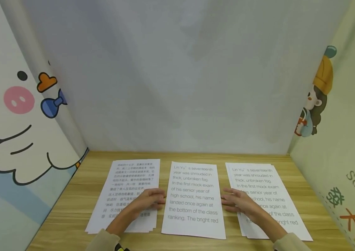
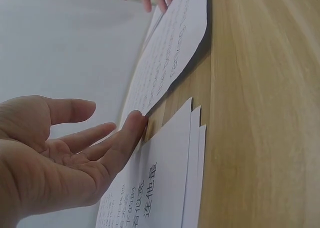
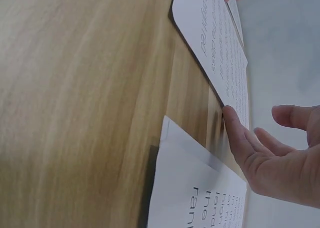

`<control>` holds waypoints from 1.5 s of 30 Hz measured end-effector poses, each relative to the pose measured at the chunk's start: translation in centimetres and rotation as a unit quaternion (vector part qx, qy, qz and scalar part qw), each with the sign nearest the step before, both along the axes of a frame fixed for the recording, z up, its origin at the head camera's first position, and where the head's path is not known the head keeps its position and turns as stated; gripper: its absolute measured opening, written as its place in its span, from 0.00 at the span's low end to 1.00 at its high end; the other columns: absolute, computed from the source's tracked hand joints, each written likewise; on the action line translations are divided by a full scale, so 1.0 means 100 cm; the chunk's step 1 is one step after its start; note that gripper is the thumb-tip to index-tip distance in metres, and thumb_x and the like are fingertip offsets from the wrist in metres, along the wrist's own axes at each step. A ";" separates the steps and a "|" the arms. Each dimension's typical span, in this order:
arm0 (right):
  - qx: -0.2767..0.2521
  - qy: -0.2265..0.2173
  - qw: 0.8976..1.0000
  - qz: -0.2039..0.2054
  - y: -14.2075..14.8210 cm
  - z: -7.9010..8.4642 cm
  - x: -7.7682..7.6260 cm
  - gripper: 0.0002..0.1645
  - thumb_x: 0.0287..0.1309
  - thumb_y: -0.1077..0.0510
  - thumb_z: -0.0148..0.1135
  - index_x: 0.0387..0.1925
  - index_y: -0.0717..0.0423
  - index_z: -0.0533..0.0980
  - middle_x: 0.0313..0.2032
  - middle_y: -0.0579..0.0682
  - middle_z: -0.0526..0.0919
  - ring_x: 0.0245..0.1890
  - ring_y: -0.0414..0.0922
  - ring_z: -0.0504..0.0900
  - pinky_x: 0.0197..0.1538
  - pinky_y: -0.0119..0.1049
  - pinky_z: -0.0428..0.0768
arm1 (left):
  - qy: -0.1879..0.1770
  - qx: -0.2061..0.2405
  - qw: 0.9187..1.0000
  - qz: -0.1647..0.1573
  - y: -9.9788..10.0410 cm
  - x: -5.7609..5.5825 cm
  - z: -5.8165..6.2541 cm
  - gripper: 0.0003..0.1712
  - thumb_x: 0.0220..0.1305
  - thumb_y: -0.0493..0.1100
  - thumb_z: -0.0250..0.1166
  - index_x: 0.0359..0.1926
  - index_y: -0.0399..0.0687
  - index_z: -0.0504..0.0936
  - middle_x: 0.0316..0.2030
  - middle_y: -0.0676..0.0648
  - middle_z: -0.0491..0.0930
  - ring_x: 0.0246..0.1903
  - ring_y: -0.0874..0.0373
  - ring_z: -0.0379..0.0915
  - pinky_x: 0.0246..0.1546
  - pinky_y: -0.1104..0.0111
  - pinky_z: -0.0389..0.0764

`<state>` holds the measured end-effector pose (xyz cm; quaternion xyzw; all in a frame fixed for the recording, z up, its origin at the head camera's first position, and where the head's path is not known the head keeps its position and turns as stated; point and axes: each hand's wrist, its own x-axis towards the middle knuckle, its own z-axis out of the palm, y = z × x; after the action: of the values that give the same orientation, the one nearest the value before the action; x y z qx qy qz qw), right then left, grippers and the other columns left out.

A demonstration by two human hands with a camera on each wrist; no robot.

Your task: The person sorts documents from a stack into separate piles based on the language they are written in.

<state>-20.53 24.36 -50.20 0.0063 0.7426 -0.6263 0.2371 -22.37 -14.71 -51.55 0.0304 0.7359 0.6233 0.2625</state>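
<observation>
A stack of printed paper with English text lies in the middle of the table. My left hand is at its left edge, fingers loosely extended, passing over the right part of a stack of Chinese-text sheets. On the other side my right hand reaches to the middle paper's right edge, over a second English-text stack. In the left wrist view the fingertips are right at the middle paper's edge. The right wrist view shows relaxed fingers beside that paper, gripping nothing.
The wooden table bears three groups of paper side by side. A pale cloth wall rises behind it. Cartoon-printed panels stand at the left and right.
</observation>
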 end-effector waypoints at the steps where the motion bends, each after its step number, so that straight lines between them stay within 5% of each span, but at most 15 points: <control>1: 0.000 -0.001 1.000 -0.002 0.000 0.000 0.000 0.38 0.77 0.55 0.51 0.75 0.74 0.53 0.71 0.76 0.63 0.67 0.64 0.74 0.63 0.46 0.83 | 0.000 0.001 1.000 -0.002 0.001 0.000 0.000 0.32 0.74 0.42 0.59 0.71 0.28 0.66 0.66 0.30 0.72 0.58 0.45 0.81 0.57 0.61 0.85; 15: -0.060 0.003 0.998 -0.009 -0.003 0.001 0.000 0.43 0.75 0.54 0.55 0.78 0.69 0.48 0.73 0.74 0.60 0.67 0.56 0.76 0.68 0.44 0.79 | 0.012 0.068 0.998 0.003 0.003 0.000 -0.003 0.29 0.77 0.43 0.56 0.72 0.33 0.66 0.67 0.32 0.73 0.56 0.47 0.82 0.58 0.60 0.85; 20: -0.086 -0.018 0.996 -0.006 -0.007 -0.002 0.003 0.45 0.73 0.56 0.57 0.78 0.71 0.46 0.74 0.74 0.57 0.68 0.53 0.76 0.70 0.43 0.77 | -0.025 0.139 0.990 0.011 0.009 0.000 -0.009 0.35 0.74 0.40 0.60 0.75 0.31 0.60 0.65 0.34 0.75 0.53 0.56 0.82 0.60 0.64 0.83; 23: -0.085 -0.036 0.996 0.018 -0.009 -0.006 0.006 0.44 0.73 0.55 0.58 0.76 0.72 0.49 0.72 0.71 0.65 0.68 0.55 0.76 0.68 0.45 0.79 | -0.059 0.166 0.984 0.007 0.012 0.002 -0.013 0.37 0.73 0.37 0.61 0.75 0.29 0.57 0.62 0.37 0.77 0.51 0.58 0.82 0.60 0.66 0.83; 29: -0.115 -0.067 0.989 0.071 -0.010 -0.014 0.010 0.38 0.74 0.58 0.55 0.74 0.73 0.54 0.63 0.63 0.79 0.60 0.55 0.83 0.62 0.48 0.84 | -0.074 0.153 0.985 -0.022 0.015 0.009 -0.019 0.36 0.72 0.38 0.62 0.75 0.31 0.61 0.66 0.34 0.73 0.53 0.56 0.82 0.61 0.65 0.83; 36: -0.109 -0.060 0.990 0.061 -0.010 -0.012 0.010 0.36 0.75 0.58 0.51 0.75 0.71 0.52 0.60 0.60 0.82 0.56 0.54 0.85 0.57 0.48 0.86 | -0.069 0.157 0.984 -0.051 0.025 0.014 -0.016 0.42 0.70 0.34 0.61 0.79 0.35 0.51 0.66 0.31 0.73 0.54 0.50 0.82 0.60 0.58 0.84; 45: -0.111 -0.046 0.992 0.045 -0.007 -0.002 0.011 0.40 0.75 0.58 0.52 0.77 0.70 0.47 0.62 0.59 0.80 0.57 0.52 0.85 0.59 0.47 0.86 | -0.046 0.134 0.990 -0.021 0.039 0.017 -0.013 0.48 0.67 0.33 0.64 0.81 0.45 0.48 0.59 0.36 0.80 0.52 0.50 0.84 0.56 0.58 0.86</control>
<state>-19.48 23.70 -50.44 -0.0247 0.6566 -0.6922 0.2985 -20.66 -10.77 -52.80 0.0517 0.6319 0.7116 0.3028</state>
